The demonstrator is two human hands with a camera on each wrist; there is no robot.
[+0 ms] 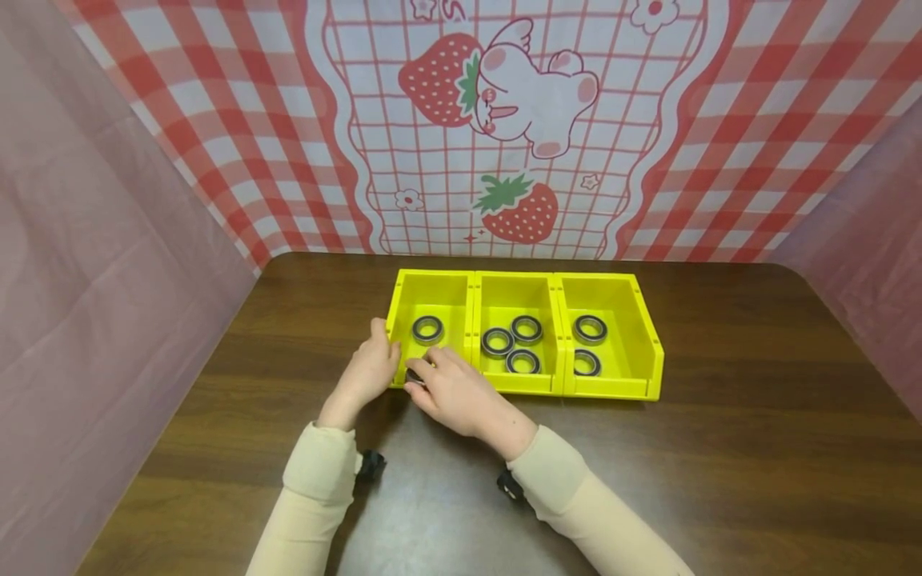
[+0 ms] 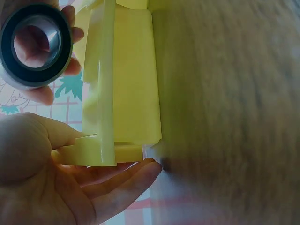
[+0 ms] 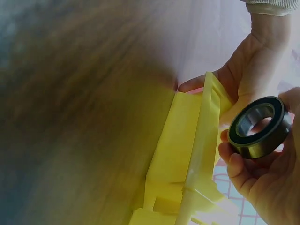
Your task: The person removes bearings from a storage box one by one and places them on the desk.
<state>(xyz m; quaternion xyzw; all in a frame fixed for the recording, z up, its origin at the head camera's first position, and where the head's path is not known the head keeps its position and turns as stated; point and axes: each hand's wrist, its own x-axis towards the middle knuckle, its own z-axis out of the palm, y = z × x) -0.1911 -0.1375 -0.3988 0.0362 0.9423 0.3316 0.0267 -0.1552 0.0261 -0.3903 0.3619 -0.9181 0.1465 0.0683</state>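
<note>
Three yellow bins (image 1: pixel 611 388) stand joined in a row on the table. At the left bin's outer wall, my left hand (image 1: pixel 369 370) grips the edge, its thumb on the inner side and the fingers (image 2: pixel 126 185) outside. My right hand (image 1: pixel 461 394) pinches a ball bearing (image 3: pixel 263 149), a steel ring with a dark seal, over the front of the left bin. Behind it in that bin lies another bearing (image 1: pixel 416 330). The middle bin holds three bearings, among them one at the front (image 1: pixel 511 364). Two more lie in the right bin, including a rear one (image 1: pixel 579 330).
The brown wooden table (image 1: pixel 749 416) extends on both sides of the bins and in front of them. A red-and-white checked cloth (image 1: pixel 245 104) with strawberries hangs behind. Pinkish curtains (image 1: pixel 94 240) close off the left and right sides.
</note>
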